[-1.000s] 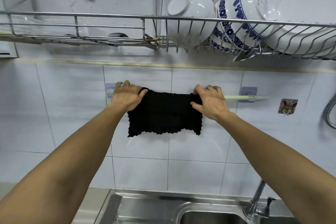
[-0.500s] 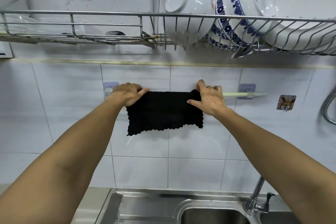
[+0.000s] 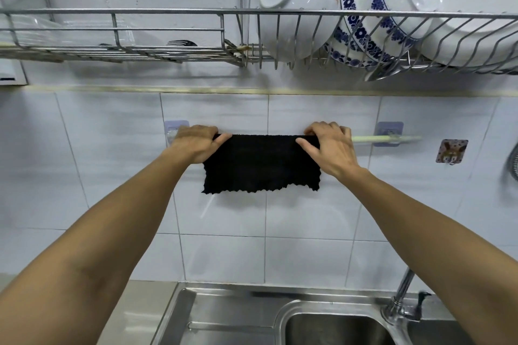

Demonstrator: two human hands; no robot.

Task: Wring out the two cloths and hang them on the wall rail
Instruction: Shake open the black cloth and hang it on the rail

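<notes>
A black cloth (image 3: pixel 260 165) with a scalloped lower edge hangs folded over the pale green wall rail (image 3: pixel 375 138), flat against the white tiles. My left hand (image 3: pixel 196 143) grips its upper left corner, thumb on the front. My right hand (image 3: pixel 330 145) grips the upper right corner the same way. Most of the rail is hidden behind the cloth and my hands; its right end shows, held by a purple adhesive bracket (image 3: pixel 389 133). Only this one cloth is in view.
A steel wire dish rack (image 3: pixel 168 12) runs overhead with white and blue-patterned bowls (image 3: pixel 372 5), a large plate and a fork. Below are the steel sink (image 3: pixel 330 328) and faucet (image 3: pixel 403 300). A small decorated wall hook (image 3: pixel 451 151) sits right of the rail.
Both hands have shifted slightly outward and up along the rail, pulling the cloth's top edge straight and level. The cloth now hangs flatter and wider.
</notes>
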